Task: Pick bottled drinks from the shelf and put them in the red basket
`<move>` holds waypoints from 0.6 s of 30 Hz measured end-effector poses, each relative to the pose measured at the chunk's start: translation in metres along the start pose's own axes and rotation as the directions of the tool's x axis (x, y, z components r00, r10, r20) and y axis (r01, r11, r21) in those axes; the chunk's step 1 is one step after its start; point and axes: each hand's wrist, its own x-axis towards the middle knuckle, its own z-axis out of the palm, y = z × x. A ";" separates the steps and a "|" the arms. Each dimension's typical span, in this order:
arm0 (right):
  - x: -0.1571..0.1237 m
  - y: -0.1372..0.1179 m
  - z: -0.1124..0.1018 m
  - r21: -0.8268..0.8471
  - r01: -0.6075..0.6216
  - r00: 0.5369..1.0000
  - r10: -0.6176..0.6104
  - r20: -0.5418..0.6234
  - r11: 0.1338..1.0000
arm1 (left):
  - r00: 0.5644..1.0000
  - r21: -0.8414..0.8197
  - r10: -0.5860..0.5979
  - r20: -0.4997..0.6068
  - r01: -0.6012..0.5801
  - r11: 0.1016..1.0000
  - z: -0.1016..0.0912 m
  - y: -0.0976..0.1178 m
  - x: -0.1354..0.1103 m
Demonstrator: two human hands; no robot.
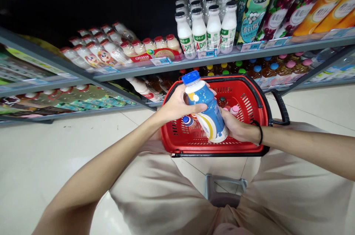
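Note:
A blue and white drink bottle (208, 111) with a blue cap is held tilted above a red shopping basket (177, 146). My left hand (180, 103) wraps round its upper part, thumb across the label. My right hand (235, 124), with a black band at the wrist, grips the lower right side; its far fingers are hidden behind the bottle. Inside the basket lie several small bottles, among them a blue-capped bottle (189, 121) and a pink-capped bottle (235, 110). The held bottle covers part of the basket's contents.
Ahead, a shelf (133, 70) bears white AD milk bottles (213, 29), red-capped bottles (91, 48) and tall juice bottles (277, 11). More coloured-cap bottles (271, 72) stand on the lower shelf. The basket's black handle (283, 107) sticks out at right. Between my knees is a grey stool (222, 194).

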 end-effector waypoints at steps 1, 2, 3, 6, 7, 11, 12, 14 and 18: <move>0.000 0.000 0.000 -0.003 -0.004 1.000 0.004 -0.001 1.000 | 1.000 0.001 -0.001 0.001 0.001 1.000 0.000 0.000 0.000; -0.001 0.000 0.000 -0.005 -0.011 1.000 0.011 0.001 1.000 | 1.000 0.004 -0.001 0.003 0.001 1.000 0.000 0.000 0.000; -0.001 0.000 0.000 -0.007 -0.018 1.000 0.018 0.006 1.000 | 1.000 0.009 0.000 0.004 0.000 1.000 -0.001 0.000 0.000; 0.000 0.001 0.000 -0.002 -0.022 1.000 0.022 0.018 1.000 | 1.000 0.029 0.007 0.009 -0.007 1.000 -0.001 0.001 0.001; 0.001 0.001 0.000 0.002 -0.016 1.000 0.016 0.014 1.000 | 1.000 0.034 0.008 0.012 -0.008 0.999 -0.001 0.001 0.001; 0.004 0.003 -0.001 0.006 0.000 1.000 0.000 0.003 1.000 | 0.999 0.040 0.020 0.025 -0.021 0.999 -0.001 0.001 0.001; 0.004 0.003 -0.001 0.006 0.001 1.000 -0.001 0.005 1.000 | 0.999 0.037 0.025 0.027 -0.026 0.999 -0.001 0.001 0.001; 0.004 0.002 0.000 0.004 0.001 1.000 -0.001 0.004 1.000 | 0.999 0.028 0.031 0.026 -0.032 0.999 -0.002 0.001 0.001; 0.002 0.001 0.001 -0.008 -0.004 1.000 0.004 -0.021 1.000 | 0.999 0.022 0.028 0.024 -0.028 0.999 -0.001 0.001 0.001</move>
